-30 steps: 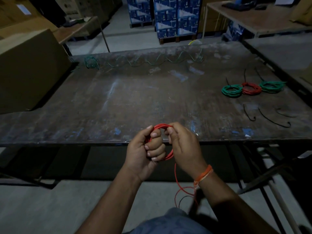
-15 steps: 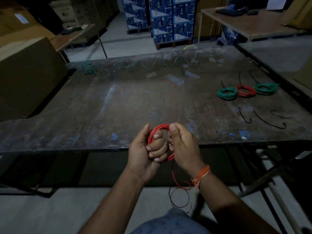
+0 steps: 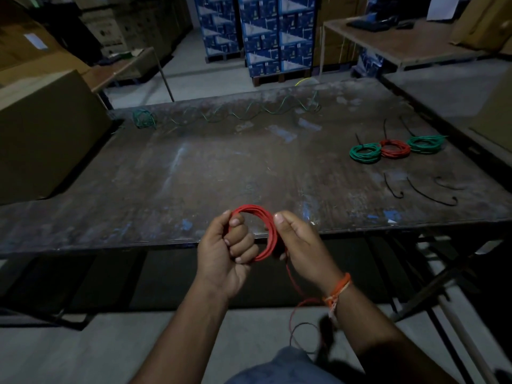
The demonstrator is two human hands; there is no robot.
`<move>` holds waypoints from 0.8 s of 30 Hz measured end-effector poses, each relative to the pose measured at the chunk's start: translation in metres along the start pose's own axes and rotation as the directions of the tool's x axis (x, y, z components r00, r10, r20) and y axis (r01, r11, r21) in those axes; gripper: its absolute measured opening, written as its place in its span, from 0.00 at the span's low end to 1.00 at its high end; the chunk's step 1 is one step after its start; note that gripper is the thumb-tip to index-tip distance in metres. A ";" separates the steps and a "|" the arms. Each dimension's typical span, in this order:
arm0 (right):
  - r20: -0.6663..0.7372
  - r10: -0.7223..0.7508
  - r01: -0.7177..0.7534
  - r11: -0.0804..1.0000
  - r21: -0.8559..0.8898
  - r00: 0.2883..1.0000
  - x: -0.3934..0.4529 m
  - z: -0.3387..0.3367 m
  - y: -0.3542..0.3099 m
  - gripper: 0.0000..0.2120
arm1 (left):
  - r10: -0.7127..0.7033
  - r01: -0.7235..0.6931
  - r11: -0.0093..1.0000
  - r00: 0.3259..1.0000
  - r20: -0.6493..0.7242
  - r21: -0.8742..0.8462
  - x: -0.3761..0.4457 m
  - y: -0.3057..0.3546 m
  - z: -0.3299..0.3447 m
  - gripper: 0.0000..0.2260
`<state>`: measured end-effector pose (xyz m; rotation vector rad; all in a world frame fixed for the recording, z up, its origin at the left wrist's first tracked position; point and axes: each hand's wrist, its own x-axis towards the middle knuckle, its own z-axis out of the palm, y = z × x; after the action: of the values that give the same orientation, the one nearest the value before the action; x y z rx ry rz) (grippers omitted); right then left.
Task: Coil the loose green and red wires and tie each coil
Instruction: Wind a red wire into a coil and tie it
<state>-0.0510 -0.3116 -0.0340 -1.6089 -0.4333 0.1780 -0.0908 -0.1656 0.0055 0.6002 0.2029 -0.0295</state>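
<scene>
— Since a second ago the hands have drawn apart, so the red coil (image 3: 256, 230) now shows as an open ring.

— Who holds it?

— Left hand (image 3: 225, 252) has its fingers curled round the coil's left side; right hand (image 3: 297, 246) pinches the right side, its tail dangling below the wrist. All of it hangs just off the bench's (image 3: 194, 173) near edge.

— And the rest?

— Loose green wire (image 3: 235, 113) lies along the far edge; three tied coils (image 3: 393, 148) sit near the right edge.
</scene>
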 end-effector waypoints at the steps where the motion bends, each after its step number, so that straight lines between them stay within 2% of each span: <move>1: 0.029 0.038 -0.038 0.999 0.003 0.999 -0.003 -0.003 0.003 0.17 | 0.016 -0.016 0.999 1.000 -0.010 -0.028 0.000 0.005 -0.002 0.17; 5: 0.110 0.109 -0.099 0.990 -0.098 0.988 -0.017 -0.015 0.020 0.01 | 0.125 -0.130 0.988 0.990 -0.070 -0.082 -0.004 0.021 -0.011 0.12; 7: 0.145 0.126 -0.101 0.981 -0.168 0.981 -0.024 -0.021 0.026 0.05 | 0.185 -0.195 0.978 0.976 -0.120 -0.077 -0.006 0.027 -0.018 0.13; 11: 0.222 0.147 -0.099 0.972 -0.215 0.964 -0.036 -0.031 0.025 0.04 | 0.258 -0.270 0.962 0.951 -0.168 -0.050 -0.012 0.031 -0.030 0.15; 14: 0.284 0.089 -0.010 0.963 -0.268 0.955 -0.043 -0.030 0.014 0.07 | 0.313 -0.315 0.949 0.933 -0.179 0.015 -0.014 0.028 -0.032 0.15; 16: 0.314 0.014 0.087 0.949 -0.304 0.949 -0.045 -0.025 0.004 0.11 | 0.362 -0.340 0.930 0.914 -0.184 0.141 -0.015 0.023 -0.033 0.15; 20: 0.354 -0.139 0.260 0.910 -0.322 0.925 -0.045 -0.015 -0.019 0.15 | 0.505 -0.376 0.755 0.856 -0.109 0.538 -0.019 0.009 -0.032 0.15; 24: 0.341 -0.291 0.394 0.873 -0.288 0.894 -0.041 -0.005 -0.045 0.16 | 0.511 -0.357 0.504 0.857 0.061 0.786 -0.029 -0.002 -0.023 0.18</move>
<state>-0.0945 -0.3309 0.0051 -1.8278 -1.0219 0.0609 -0.1234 -0.1557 -0.0081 1.5425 0.2032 0.4705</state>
